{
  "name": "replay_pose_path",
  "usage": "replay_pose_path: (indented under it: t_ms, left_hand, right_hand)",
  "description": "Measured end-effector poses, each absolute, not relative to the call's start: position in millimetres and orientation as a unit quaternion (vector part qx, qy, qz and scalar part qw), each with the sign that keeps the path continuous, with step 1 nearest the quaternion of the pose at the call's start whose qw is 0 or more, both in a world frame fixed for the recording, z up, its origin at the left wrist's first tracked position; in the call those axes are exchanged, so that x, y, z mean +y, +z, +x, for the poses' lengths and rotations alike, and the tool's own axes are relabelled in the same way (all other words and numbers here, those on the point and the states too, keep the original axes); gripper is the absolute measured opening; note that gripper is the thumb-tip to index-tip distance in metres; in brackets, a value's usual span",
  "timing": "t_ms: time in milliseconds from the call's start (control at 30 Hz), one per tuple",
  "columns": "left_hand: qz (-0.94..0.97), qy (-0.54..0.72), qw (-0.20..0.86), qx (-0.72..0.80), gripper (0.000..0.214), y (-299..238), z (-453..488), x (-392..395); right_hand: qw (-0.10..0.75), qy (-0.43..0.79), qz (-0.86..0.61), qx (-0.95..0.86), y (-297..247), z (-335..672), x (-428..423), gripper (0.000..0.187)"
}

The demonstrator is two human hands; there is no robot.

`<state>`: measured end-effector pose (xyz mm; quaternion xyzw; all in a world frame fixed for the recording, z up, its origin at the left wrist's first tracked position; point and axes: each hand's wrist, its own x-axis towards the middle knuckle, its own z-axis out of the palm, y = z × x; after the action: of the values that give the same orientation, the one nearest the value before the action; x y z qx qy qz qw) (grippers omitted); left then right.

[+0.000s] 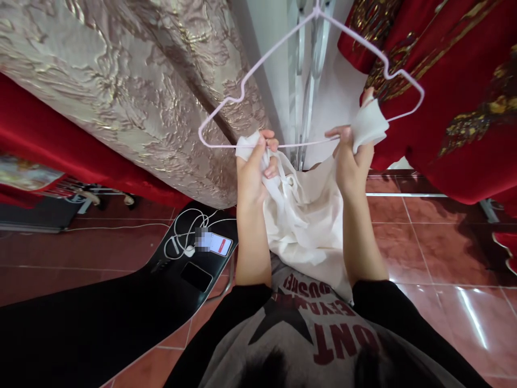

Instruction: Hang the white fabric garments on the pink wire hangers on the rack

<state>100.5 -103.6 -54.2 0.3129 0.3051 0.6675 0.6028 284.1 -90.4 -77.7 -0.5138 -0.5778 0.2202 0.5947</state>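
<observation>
Two bare hands, left hand and right hand, raised ahead of the chest and well apart, both clamped on parts of a soft off-white fabric garment. At the left, fingers curled over a bunched white edge, right at the lower bar of a thin pale-pink hanger with notched shoulders. At the right, thumb pointing inward beside the same bar, a folded white flap between thumb and an upright finger. No telling whether cloth or bar alone under the left fingertips. Hanger tilted slightly, top near the upper edge of view; garment slack below it, between the forearms and down against a grey shirt with black sleeves.

To the left, close by, a pinkish-beige crinkled cloth with gold sheen; to the right, a red cloth with gold embroidery. Between them, upright metal poles. Lower left, on a glossy black table: a phone with a lit screen, a dark-screened phone and a looped white cable. Underneath, reddish floor tiles.
</observation>
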Motion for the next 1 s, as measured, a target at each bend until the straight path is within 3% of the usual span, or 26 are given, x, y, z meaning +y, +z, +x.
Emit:
replay_pose_path:
  t_ms: [100,233,500,700,867,1000]
  left_hand:
    - [0.357,0.637,0.598,0.33,0.003,-60,83,-104]
    - [0.4,0.626,0.541,0.393,0.018,-68,40,-104]
    - [0.497,0.637,0.298,0.509,0.039,-16,-32,-88]
    - [0.516,0.601,0.385,0.473,0.034,26,-12,-67]
    - [0.498,0.574,0.486,0.431,0.047,37,15,-58]
    - [0.532,0.566,0.483,0.404,0.052,32,37,-60]
  right_hand:
    - [0.626,0.2,-0.487,-0.575,-76,285,-90,0.067]
    - [0.634,0.188,-0.475,-0.58,-72,290,-94,0.077]
    - [0.65,0.228,-0.49,-0.534,-76,294,-93,0.052]
    - [0.661,0.209,-0.451,-0.562,-78,292,-90,0.068]
    - [0.645,0.202,-0.467,-0.571,-78,290,-91,0.044]
    - [0.628,0.223,-0.486,-0.565,-76,288,-95,0.039]
